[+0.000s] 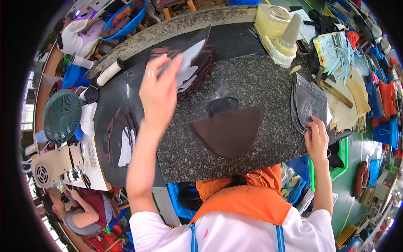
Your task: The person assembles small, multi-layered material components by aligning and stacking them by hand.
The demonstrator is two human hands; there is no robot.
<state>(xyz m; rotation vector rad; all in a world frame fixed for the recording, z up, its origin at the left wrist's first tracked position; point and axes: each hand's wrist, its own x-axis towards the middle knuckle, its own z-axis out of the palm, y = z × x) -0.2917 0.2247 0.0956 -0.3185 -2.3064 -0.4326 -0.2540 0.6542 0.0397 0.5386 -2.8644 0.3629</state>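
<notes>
My left hand (158, 94), slightly blurred, reaches over the far left of the stone-topped bench. Its fingers are closed on a brown leather piece (194, 52) whose pale grey underside is turned up. Below that lies a fanned stack of dark brown leather pieces (205, 67). At the right edge of the bench, my right hand (317, 136) pinches the near edge of a pile of black leather pieces (310, 101). Between my hands a wide brown leather piece (228, 132) lies flat, partly over a small black rounded piece (226, 104).
A yellowish container (270, 23) and a cone-shaped pot (289, 31) stand at the far right, near a wooden-handled hammer (336, 93). More cut pieces (126, 143) lie at the left. Beyond are a green fan (63, 115) and a seated person (84, 212). A green crate (342, 159) sits below right.
</notes>
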